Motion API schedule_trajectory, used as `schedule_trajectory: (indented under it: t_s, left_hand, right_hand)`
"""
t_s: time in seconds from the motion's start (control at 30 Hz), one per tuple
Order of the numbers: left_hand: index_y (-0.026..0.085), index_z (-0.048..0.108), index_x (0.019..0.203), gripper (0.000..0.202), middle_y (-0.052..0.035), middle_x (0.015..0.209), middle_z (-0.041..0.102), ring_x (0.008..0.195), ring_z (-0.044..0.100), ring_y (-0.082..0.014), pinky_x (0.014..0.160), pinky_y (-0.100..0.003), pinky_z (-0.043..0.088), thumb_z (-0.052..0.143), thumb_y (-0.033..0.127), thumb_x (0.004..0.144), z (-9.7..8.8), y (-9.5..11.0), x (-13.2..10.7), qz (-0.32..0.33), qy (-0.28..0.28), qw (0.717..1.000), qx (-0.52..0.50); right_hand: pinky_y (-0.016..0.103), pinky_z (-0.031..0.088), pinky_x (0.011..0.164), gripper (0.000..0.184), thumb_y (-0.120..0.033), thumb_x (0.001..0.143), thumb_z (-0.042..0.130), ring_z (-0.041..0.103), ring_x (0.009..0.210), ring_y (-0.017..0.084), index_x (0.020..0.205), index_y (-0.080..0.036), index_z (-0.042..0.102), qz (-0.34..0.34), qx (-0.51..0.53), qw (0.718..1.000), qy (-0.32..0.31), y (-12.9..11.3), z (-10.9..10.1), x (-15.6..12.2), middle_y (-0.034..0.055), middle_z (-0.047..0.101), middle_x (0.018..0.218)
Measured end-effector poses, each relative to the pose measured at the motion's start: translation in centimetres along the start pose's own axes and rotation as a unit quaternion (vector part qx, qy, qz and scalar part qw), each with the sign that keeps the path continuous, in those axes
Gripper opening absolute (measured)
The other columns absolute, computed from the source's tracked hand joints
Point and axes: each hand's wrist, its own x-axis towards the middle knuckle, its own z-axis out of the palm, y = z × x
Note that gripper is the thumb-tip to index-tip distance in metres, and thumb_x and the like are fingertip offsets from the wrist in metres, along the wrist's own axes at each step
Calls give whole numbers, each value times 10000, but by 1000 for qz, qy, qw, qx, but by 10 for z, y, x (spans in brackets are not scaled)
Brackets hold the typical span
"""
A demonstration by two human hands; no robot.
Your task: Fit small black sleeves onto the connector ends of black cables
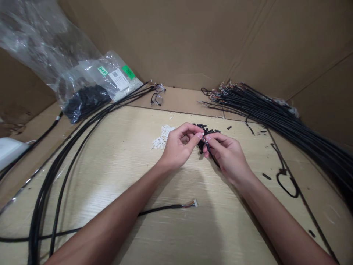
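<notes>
Black and thin, the cable (211, 154) runs down through the right hand (227, 156), its bared end pinched at the fingertips where both hands meet above the middle of the pale wooden surface (116, 162). The left hand (178, 145) closes finger and thumb on something tiny at that tip; whether it is a white piece or the wire ends themselves I cannot tell from here. To my eye this cable is light and limp, easy to bend, and the fine wires at its end look fragile, so the sheath just behind the tip seems the safest place to grip.

Just behind the hands lies a scatter of short black sleeves (210, 130), and beside it to the left a small heap of white connector housings (163, 137). Nearer the person, a finished-looking lead with a white plug (190, 204) rests flat. Long black cables (63, 158) sweep along the left side, a thick bundle of cables (278, 110) lies at the right, and clear plastic bags (91, 88) sit against the cardboard wall (193, 40).
</notes>
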Motion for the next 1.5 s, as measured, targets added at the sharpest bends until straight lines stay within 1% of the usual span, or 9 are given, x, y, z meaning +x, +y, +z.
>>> schedule_trajectory:
  t_s: [0.1,0.33,0.57,0.73,0.8,0.9,0.97,1.17,1.5]
  left_hand:
    - [194,780,976,164,-40,887,774,724,655,-124,661,-260,542,860,337,962,0,-1,0,9,5,1000,8]
    - [192,789,978,104,-42,915,787,758,679,-125,703,-256,544,831,287,984,-1,1,-1,29,-7,999,43]
    - [179,809,981,81,-32,871,779,725,641,-115,665,-237,503,812,257,960,2,6,-1,37,-12,998,49]
    - [183,816,981,110,-52,922,810,757,674,-122,693,-238,536,834,288,950,1,4,0,21,-1,999,31]
    - [182,815,978,153,-55,916,809,759,688,-126,693,-240,553,869,318,933,-1,2,0,7,0,1000,11]
    - [172,809,969,233,-51,882,802,741,711,-128,686,-240,582,917,369,905,-3,0,2,-20,-8,999,-31]
    - [167,807,960,270,-49,868,800,734,727,-126,687,-238,602,942,388,886,-4,0,3,-25,-15,998,-51]
    - [169,785,987,323,-33,798,783,649,759,-145,632,-267,650,943,436,903,-3,1,3,-33,-57,994,-89]
    - [165,795,981,344,-37,841,804,665,770,-135,669,-255,654,959,452,888,-4,2,4,-34,-47,996,-73]
  right_hand:
    - [303,584,576,422,-522,701,1071,654,572,152,863,-208,839,-19,-17,999,28,2,3,-2,19,751,662]
    - [275,509,509,409,-542,747,1042,597,508,125,852,-212,825,-47,-29,998,18,2,7,-4,-24,680,596]
    - [266,413,495,493,-605,741,1042,530,510,104,849,-200,782,-18,-25,999,-10,3,5,-3,-35,641,604]
    - [278,428,537,424,-568,774,1025,545,583,129,860,-230,783,-23,1,1000,-21,3,5,-3,-20,660,669]
    - [285,470,588,403,-543,767,1035,579,645,141,845,-235,788,-21,17,999,-35,1,4,-3,-9,679,720]
    - [306,542,713,373,-504,781,1040,631,752,158,844,-218,809,8,30,997,-67,-1,2,-2,13,705,795]
    - [322,556,751,353,-487,802,1031,637,781,166,873,-207,829,28,35,995,-89,-2,0,-2,23,711,819]
    - [315,553,750,310,-461,842,1011,631,805,167,902,-202,851,56,37,991,-113,-2,-4,-2,27,706,849]
    - [286,543,726,275,-414,864,999,622,809,159,903,-181,858,78,61,988,-116,-3,-3,-2,35,699,851]
